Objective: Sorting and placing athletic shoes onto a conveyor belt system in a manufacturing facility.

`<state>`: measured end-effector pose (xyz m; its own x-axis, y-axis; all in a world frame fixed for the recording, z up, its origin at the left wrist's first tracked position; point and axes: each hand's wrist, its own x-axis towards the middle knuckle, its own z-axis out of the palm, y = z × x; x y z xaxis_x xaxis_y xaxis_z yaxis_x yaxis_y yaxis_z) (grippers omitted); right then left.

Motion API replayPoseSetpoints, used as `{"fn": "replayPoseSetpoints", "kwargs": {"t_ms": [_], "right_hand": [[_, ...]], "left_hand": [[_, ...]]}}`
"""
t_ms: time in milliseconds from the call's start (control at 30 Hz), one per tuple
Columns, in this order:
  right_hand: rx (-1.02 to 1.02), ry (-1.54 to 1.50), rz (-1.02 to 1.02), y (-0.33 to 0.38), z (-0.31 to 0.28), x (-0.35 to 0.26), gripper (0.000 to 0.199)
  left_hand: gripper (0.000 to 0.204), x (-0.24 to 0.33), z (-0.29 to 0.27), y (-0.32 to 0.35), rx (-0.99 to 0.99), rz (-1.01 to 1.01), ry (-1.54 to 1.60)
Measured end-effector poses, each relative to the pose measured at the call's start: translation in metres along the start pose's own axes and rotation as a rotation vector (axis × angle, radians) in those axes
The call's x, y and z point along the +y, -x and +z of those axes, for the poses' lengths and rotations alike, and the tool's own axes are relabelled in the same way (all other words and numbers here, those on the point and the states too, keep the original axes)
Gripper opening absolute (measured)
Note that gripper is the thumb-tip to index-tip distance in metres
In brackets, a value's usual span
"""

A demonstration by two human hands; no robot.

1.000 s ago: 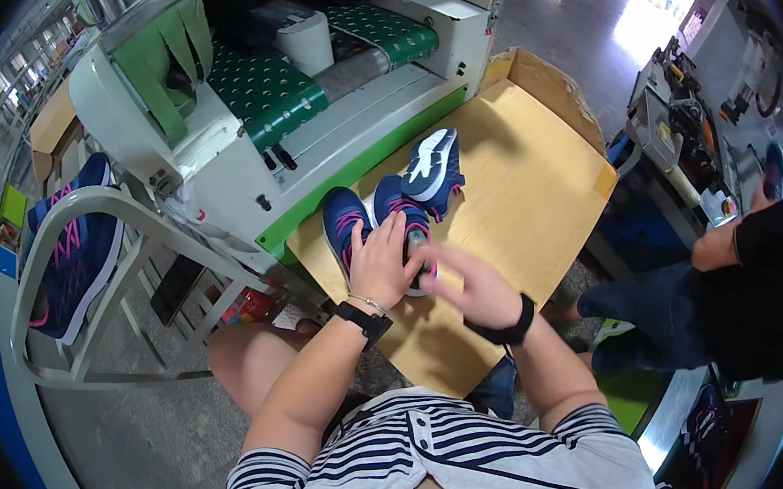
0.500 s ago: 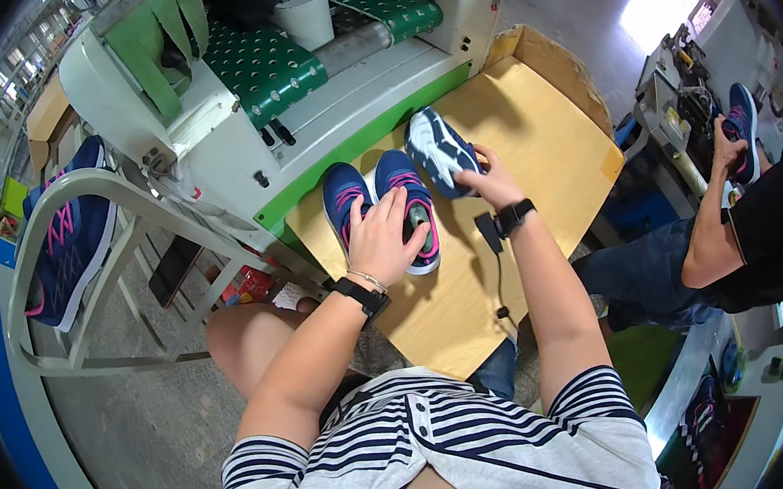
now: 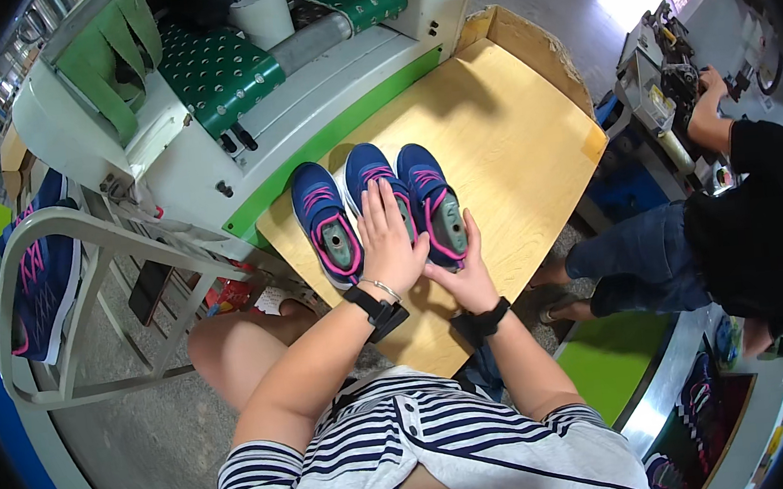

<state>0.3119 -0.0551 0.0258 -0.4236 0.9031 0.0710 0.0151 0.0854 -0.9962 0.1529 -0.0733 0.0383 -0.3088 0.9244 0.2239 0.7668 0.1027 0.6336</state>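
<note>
Conveyor machine [image 3: 238, 118], white with a green belt, runs across 10 to 12 o'clock. Wooden tabletop [image 3: 513, 138] sits against it, centre to 2 o'clock, raised lip on its far edge. A second person [image 3: 746, 210] in a dark top works a separate machine at 3 o'clock. Grey rack [image 3: 65, 276] at 9 o'clock carries more blue shoes.

Three blue-and-pink shoes line up side by side, toes toward the machine, near the tabletop's 7 o'clock corner: left shoe [image 3: 325, 224], middle shoe [image 3: 372, 176], right shoe [image 3: 435, 204].

Left hand [image 3: 393, 244]: fingers spread flat, pressing down over the middle shoe's heel half. Right hand [image 3: 463, 273]: cupped against the right shoe's heel, thumb on its outer side; grip looks light, hard to be sure from this angle.

Status, as I judge it: the three are gathered and squared up. No box or bin for them in view, so whatever follows the lining-up is not started.
</note>
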Motion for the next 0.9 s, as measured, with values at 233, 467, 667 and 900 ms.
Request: {"fn": "replayPoseSetpoints", "kwargs": {"t_ms": [233, 467, 667, 900], "right_hand": [[0.231, -0.146, 0.023, -0.039, -0.001, 0.002, 0.076], [0.168, -0.379, -0.27, -0.155, -0.004, -0.084, 0.063], [0.288, 0.481, -0.747, -0.352, 0.042, -0.152, 0.074], [0.1, 0.848, -0.796, -0.3, 0.121, -0.108, 0.068]], "left_hand": [[0.091, -0.02, -0.01, -0.025, 0.256, -0.199, 0.519], [0.081, 0.027, -0.177, -0.058, 0.364, -0.123, 1.329], [0.09, -0.013, -0.2, -0.167, 0.838, 0.101, 0.172], [0.097, -0.068, -0.2, -0.165, 0.734, -0.006, 0.201]]}}
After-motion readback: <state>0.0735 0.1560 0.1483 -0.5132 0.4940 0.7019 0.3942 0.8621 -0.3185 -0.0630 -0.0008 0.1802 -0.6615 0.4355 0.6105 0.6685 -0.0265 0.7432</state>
